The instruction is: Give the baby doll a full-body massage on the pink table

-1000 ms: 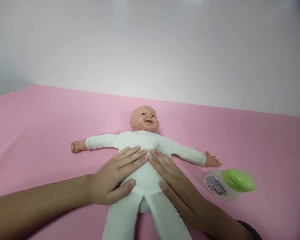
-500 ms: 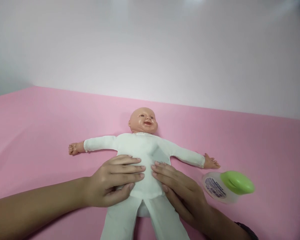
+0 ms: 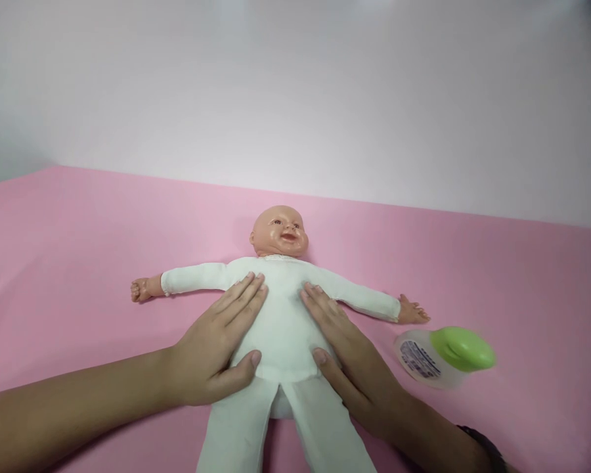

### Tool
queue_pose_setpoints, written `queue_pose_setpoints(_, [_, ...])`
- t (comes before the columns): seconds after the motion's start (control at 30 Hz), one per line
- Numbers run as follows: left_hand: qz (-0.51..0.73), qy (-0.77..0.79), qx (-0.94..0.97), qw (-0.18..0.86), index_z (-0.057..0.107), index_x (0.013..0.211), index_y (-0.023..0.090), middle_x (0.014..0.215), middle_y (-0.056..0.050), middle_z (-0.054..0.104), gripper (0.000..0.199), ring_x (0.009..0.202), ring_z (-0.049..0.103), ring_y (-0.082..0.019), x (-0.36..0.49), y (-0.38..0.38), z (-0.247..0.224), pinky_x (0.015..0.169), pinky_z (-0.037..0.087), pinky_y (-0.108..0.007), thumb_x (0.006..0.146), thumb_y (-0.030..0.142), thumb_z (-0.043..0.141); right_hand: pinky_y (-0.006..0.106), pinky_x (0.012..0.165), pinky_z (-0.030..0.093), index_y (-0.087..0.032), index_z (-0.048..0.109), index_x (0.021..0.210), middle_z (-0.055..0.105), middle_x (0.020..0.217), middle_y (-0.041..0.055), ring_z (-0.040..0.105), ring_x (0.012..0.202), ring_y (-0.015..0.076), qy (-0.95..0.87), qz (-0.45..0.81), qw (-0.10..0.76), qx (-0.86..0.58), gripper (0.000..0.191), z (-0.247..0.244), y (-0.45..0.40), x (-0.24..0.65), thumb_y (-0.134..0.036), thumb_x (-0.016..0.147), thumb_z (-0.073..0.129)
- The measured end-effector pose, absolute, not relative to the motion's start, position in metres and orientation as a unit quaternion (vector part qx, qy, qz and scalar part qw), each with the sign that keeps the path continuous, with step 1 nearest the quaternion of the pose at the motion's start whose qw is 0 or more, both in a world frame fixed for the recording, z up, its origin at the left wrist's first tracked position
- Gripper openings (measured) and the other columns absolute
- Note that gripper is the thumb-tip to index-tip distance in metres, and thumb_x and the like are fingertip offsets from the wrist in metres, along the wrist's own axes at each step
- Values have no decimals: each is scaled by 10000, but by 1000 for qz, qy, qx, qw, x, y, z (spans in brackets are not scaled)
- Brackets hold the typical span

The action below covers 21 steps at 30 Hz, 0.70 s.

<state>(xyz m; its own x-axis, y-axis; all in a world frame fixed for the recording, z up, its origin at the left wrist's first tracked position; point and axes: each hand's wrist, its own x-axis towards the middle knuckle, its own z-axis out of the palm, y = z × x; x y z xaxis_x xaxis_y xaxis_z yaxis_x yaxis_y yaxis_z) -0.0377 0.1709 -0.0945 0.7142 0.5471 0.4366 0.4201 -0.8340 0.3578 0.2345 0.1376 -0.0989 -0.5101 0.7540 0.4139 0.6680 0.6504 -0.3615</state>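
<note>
A baby doll (image 3: 285,322) with a white cloth body and a hard plastic head lies on its back, arms stretched out to both sides. My left hand (image 3: 221,341) rests flat along the left side of its torso, fingertips up on the chest and thumb apart near the waist. On the other side, my right hand (image 3: 349,355) lies flat against the torso, its fingertips on the chest and its thumb spread lower down. Both hands are open and grip nothing. The lower ends of the doll's legs run out of the picture.
To the right of my right hand, a clear bottle with a green cap (image 3: 463,348) and a printed label is near the doll's hand. Everything lies on a pink surface (image 3: 79,263). Behind it rises a pale wall (image 3: 295,98).
My fingers have moved up from the doll's belly to its chest and turned to point more upward. Both thumbs have spread away from the fingers. The view has shifted slightly.
</note>
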Motion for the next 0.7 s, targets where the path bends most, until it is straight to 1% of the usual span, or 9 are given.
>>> queue_pose_setpoints(0.07, [292,264,913,107,141,1608,121,1636,-181,214,766,1526,162,-347,-38,172,-96,1210,274,-584,946,281,492,466,1191,385,-167,326,1560,412,1557,123,370,1467,252,-853,43,327,-406,603,-100,138,234,-245,983,482])
queue_pose_setpoints(0.17, [345,220,908,89,318,1558,116,1539,-174,429,671,1476,334,-303,-39,174,-97,1199,346,-512,923,200,518,385,1138,471,-181,543,1372,639,1335,94,570,1302,202,-837,2,407,-367,461,-99,139,234,-110,916,538])
queue_pose_setpoints(0.23, [370,162,911,81,404,1512,104,1457,-168,533,611,1415,443,-260,-38,175,-96,1183,389,-450,909,110,498,337,1112,495,-180,592,1283,692,1231,71,624,1220,169,-846,2,424,-323,428,-97,138,235,-35,886,528])
queue_pose_setpoints(0.27, [373,137,914,81,422,1498,97,1435,-167,555,599,1395,472,-244,-38,176,-96,1176,402,-426,903,74,482,326,1109,497,-172,594,1278,692,1229,71,624,1218,163,-855,9,421,-304,431,-96,138,235,-19,882,518])
queue_pose_setpoints(0.33, [362,107,921,94,423,1495,90,1434,-166,556,587,1396,470,-230,-38,177,-94,1175,403,-407,910,53,453,330,1129,478,-153,573,1325,656,1306,87,583,1280,166,-874,25,394,-283,455,-95,137,237,-23,896,497])
queue_pose_setpoints(0.4, [336,109,929,111,394,1515,100,1466,-158,526,578,1432,420,-232,-38,177,-92,1196,367,-415,938,85,433,354,1166,437,-154,524,1405,597,1398,90,516,1359,175,-891,47,354,-280,490,-95,138,238,-56,927,477])
queue_pose_setpoints(0.53, [281,144,941,123,298,1572,164,1539,-113,449,593,1507,269,-253,-39,177,-91,1249,226,-480,987,167,394,433,1217,340,-238,409,1522,483,1514,45,334,1482,195,-900,103,295,-305,539,-98,141,239,-148,992,436])
queue_pose_setpoints(0.6, [260,169,941,137,251,1591,193,1577,-98,393,607,1525,210,-269,-40,176,-91,1254,181,-510,1001,220,393,465,1230,294,-269,334,1563,411,1563,28,252,1512,205,-894,124,277,-330,563,-98,140,239,-180,1012,411])
queue_pose_setpoints(0.7, [244,209,934,159,215,1603,215,1641,-100,251,626,1536,150,-312,-39,174,-91,1244,161,-555,1013,318,397,486,1241,247,-271,213,1604,294,1617,30,195,1526,217,-887,147,255,-354,594,-96,138,237,-218,1034,369])
